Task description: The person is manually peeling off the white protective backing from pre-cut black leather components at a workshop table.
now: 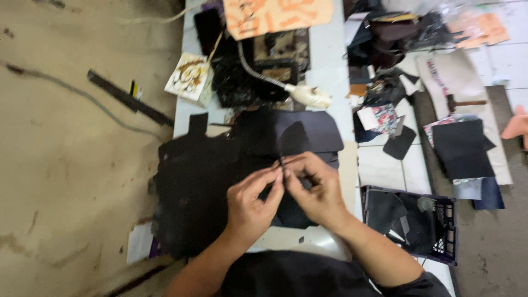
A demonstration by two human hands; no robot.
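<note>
From the head camera I see my left hand (250, 203) and right hand (316, 190) meeting at the centre of the frame, fingertips pinched together on a small dark piece of material (281, 163) that sticks up between them. Both hands hover over a pile of black sheets (203, 176) spread across the white table (330, 60). At the upper middle lies a white tool with a grey cord (311, 96). A black crate (412, 223) of scraps sits at the lower right, and an orange patterned card (278, 15) lies along the top edge.
</note>
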